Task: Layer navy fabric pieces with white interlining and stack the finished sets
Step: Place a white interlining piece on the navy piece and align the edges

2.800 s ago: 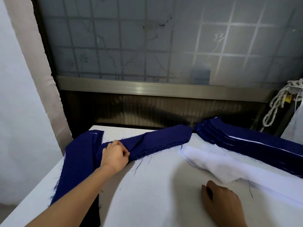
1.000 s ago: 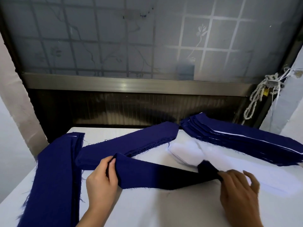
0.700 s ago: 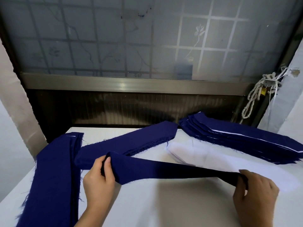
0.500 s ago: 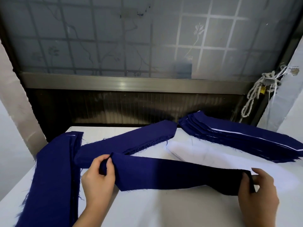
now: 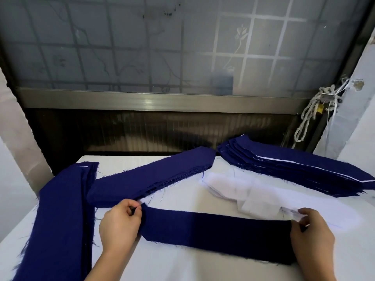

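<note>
A long navy fabric strip lies stretched flat on the white table in front of me. My left hand pinches its left end and my right hand grips its right end. Behind the strip lies a loose pile of white interlining. A pile of single navy pieces lies diagonally at the centre back. A stack of layered navy sets with white edges showing sits at the back right. Another navy stack runs along the left edge.
A frosted window with a metal sill rises behind the table. A knotted white rope hangs at the right, beside a pale wall. The table's left edge drops off past the left navy stack.
I took one navy strip off the centre pile, pulled it toward me with both hands, stretched it out and lowered it flat onto the table.
</note>
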`<state>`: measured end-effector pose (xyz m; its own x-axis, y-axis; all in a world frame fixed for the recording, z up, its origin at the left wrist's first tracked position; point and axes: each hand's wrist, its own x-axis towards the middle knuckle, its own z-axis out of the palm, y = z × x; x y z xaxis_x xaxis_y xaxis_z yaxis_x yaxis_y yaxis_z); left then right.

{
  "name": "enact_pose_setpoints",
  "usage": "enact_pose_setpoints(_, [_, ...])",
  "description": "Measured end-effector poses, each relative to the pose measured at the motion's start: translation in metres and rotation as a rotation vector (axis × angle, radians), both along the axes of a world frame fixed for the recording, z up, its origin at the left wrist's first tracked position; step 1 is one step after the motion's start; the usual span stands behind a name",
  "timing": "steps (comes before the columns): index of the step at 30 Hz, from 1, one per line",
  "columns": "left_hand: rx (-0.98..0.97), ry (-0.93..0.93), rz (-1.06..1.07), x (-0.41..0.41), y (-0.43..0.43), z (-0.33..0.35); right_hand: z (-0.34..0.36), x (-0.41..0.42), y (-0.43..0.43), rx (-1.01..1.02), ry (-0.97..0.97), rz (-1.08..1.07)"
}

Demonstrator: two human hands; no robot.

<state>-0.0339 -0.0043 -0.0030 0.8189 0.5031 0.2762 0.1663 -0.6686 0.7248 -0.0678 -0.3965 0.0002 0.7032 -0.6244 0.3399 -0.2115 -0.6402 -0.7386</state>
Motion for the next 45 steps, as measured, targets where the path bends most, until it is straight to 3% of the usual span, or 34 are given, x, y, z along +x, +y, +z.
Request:
enact_pose_setpoints(5, [0.083,-0.031,0.008,-0.004,-0.003,0.003,0.002,0.001,0.005,-0.225,0.180,-0.086])
enact_pose_setpoints(9, [0.157,-0.096,-0.094,-0.006,-0.007,0.003,0.001,0.001,0.010,-0.312,0.156,-0.099])
enact_pose_setpoints(18, [0.269,-0.065,-0.293,-0.003,-0.006,-0.005,-0.011,0.008,0.013,-0.695,0.129,0.185])
enact_pose_setpoints(22, [0.408,0.058,-0.333,-0.003,-0.007,-0.007,-0.011,0.010,0.011,-0.649,0.127,0.220])
enact_pose_setpoints(29, [0.436,0.106,-0.329,-0.004,-0.008,-0.005,-0.010,0.007,0.012,-0.660,0.049,0.195])
enact_pose_setpoints(35, [0.417,0.100,-0.332,-0.004,-0.008,-0.004,-0.002,0.004,0.009,-0.316,-0.106,0.087])
enact_pose_setpoints(38, [0.433,0.090,-0.342,-0.003,-0.007,-0.005,0.006,0.003,0.013,-0.136,-0.180,0.136])
enact_pose_setpoints(45, [0.408,-0.026,-0.385,-0.005,-0.008,-0.009,0.025,-0.027,0.091,-0.209,-0.378,0.396])
